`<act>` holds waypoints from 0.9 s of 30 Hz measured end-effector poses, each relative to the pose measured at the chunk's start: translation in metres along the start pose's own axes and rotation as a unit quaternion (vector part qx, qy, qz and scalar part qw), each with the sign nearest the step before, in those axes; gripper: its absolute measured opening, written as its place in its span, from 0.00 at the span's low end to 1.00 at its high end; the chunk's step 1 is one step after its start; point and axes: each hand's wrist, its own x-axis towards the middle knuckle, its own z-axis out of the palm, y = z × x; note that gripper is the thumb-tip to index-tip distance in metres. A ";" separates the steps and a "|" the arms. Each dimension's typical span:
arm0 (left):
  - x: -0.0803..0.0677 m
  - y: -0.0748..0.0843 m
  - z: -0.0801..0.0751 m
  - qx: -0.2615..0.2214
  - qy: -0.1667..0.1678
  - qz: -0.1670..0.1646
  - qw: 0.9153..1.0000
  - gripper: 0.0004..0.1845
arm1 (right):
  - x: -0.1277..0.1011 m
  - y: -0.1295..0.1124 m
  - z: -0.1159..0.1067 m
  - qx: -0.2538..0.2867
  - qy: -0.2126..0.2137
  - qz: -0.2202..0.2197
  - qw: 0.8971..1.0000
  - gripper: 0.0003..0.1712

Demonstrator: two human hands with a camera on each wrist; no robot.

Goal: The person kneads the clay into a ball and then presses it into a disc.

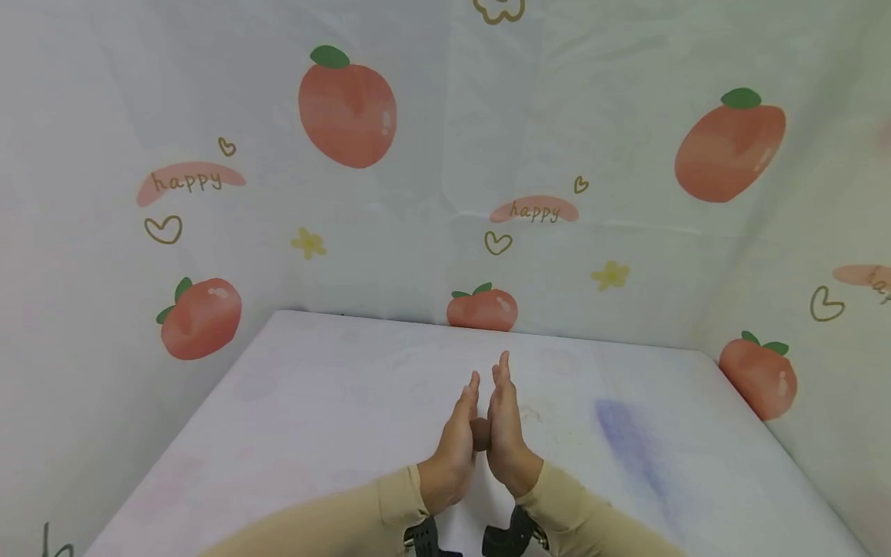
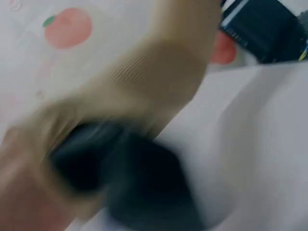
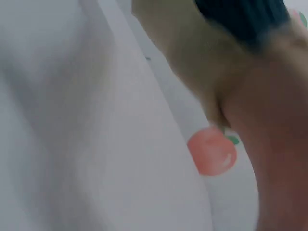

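Observation:
In the head view, a small brown ball (image 1: 480, 435) sits between two upright palms above the table. My left hand (image 1: 454, 441) touches it from the left, fingers straight and pointing up and away. From the other side my right hand (image 1: 508, 435) presses against it, also with straight fingers. The fingertips of both hands stand slightly apart. Both wrist views are blurred: sleeves, dark wrist gear and parts of a hand show there, but the ball is out of sight. What the ball is made of cannot be told.
A white table (image 1: 313, 402) stretches under the hands, with a bluish-purple smear (image 1: 629, 441) on its right side. Behind it hangs a pale cloth (image 1: 418, 193) printed with red fruit, hearts and the word "happy". Black wrist mounts (image 1: 511, 534) stick out under the tan sleeves (image 1: 348, 510).

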 end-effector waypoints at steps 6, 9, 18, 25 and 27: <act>0.017 0.007 -0.009 0.021 0.003 0.005 1.000 0.33 | -0.011 0.001 0.006 0.008 -0.025 -0.002 1.000 0.39; 0.015 0.004 -0.006 0.036 -0.010 0.002 0.999 0.32 | -0.009 0.001 0.003 0.017 -0.021 -0.006 1.000 0.36; 0.011 0.007 -0.010 0.042 0.037 0.017 0.998 0.37 | 0.001 0.004 0.005 0.004 -0.021 0.037 0.999 0.42; 0.013 -0.010 -0.016 0.070 0.041 0.014 0.997 0.35 | -0.001 0.003 0.003 0.013 -0.034 0.034 0.999 0.42; 0.010 -0.012 -0.011 0.061 0.034 0.016 0.997 0.35 | 0.004 0.003 -0.001 0.013 -0.034 0.013 0.999 0.41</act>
